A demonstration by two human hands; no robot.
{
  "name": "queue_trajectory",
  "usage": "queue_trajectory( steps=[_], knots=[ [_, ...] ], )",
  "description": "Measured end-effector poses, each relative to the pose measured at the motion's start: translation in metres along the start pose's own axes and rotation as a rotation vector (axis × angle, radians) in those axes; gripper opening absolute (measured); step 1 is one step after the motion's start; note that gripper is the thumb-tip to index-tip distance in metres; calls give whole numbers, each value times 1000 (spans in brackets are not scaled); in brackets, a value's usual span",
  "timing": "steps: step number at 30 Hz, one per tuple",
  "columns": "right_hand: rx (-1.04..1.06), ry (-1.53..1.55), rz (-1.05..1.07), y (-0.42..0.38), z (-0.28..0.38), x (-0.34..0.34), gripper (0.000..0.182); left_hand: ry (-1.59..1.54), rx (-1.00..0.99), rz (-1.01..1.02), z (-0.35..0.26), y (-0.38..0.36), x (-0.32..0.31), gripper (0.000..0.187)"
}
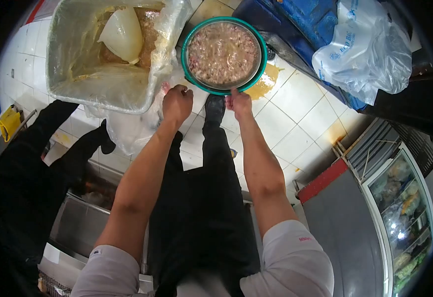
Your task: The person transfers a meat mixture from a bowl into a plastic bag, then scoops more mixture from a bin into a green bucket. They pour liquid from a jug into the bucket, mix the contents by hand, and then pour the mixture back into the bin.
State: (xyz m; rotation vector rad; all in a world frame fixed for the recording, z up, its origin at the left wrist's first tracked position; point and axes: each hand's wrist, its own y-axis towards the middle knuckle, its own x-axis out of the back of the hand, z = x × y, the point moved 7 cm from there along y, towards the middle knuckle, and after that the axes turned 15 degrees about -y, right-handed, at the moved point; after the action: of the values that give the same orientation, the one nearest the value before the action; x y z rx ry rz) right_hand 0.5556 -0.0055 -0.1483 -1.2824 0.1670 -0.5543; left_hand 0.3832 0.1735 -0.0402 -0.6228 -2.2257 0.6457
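A green basin (pixel 187 74) stands on the floor ahead of me, with a metal bowl (pixel 259 67) inside it. The bowl is full of pale, pinkish chopped pieces (pixel 221 54) under cloudy liquid; they look like minced meat. My right hand (pixel 240 104) is at the basin's near rim, its fingers curled and one fingertip on the edge. Left of the basin, my left hand (pixel 178 105) is closed beside a clear plastic bag (pixel 147 119); whatever its fingers hold is hidden.
A plastic-lined tub (pixel 97 101) at upper left holds brownish liquid and a white scoop-like piece (pixel 123 37). Blue containers (pixel 305 24) and a plastic bag (pixel 360 54) lie at upper right. Brown liquid (pixel 266 81) wets the tiles. Another person's dark-clothed legs (pixel 33 163) are left; a glass-door fridge (pixel 402 213) stands right.
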Motion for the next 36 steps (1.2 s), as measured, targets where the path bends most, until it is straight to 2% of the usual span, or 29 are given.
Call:
queue_trajectory(
  steps=[1, 5, 8, 9, 12, 13, 16, 20, 22, 24, 26, 27, 31, 34, 36],
  knots=[
    [-60, 122, -140, 4, -8, 8, 40, 3, 12, 13, 1, -4, 0, 32],
    [-1, -10, 20, -7, 4, -5, 38, 11, -3, -21, 1, -5, 2, 32],
    [-42, 194, -203, 6, -13, 6, 37, 15, 19, -1, 4, 0, 2, 32],
    [-24, 153, -108, 4, -9, -3, 37, -4, 13, -9, 2, 1, 2, 32],
    [-36, 71, -71, 0, -5, 8, 32, -5, 47, -25, 6, -7, 2, 33],
    [-95, 149, -172, 3, -8, 13, 34, -4, 57, -33, 3, -6, 4, 33],
    [-15, -9, 46, -5, -6, -4, 37, -8, -19, -29, 3, -3, 1, 32],
    [-25, 102, -146, 5, -15, 5, 39, 3, 44, -15, 7, -1, -4, 32],
    [-45, -3, 93, -1, -10, -4, 32, -32, 37, -10, 5, -4, -3, 31],
    [-36, 155, -43, 4, -12, 10, 35, 5, 46, 5, 6, -5, -5, 31],
    [-3, 93, -127, 3, -16, 4, 35, 11, 31, -5, 5, -1, -5, 31],
    [-38, 106, -17, 2, -17, -5, 36, 5, 22, 6, 2, 0, -7, 31],
    [-59, 150, -162, 7, -16, 7, 40, -40, 12, -11, -4, -2, -3, 32],
    [-52, -49, 20, -7, -4, -4, 34, -64, -28, -20, -10, 4, -4, 33],
    [-81, 150, -142, 2, -7, 9, 38, -58, -31, -10, -8, -1, -3, 34]
  ],
)
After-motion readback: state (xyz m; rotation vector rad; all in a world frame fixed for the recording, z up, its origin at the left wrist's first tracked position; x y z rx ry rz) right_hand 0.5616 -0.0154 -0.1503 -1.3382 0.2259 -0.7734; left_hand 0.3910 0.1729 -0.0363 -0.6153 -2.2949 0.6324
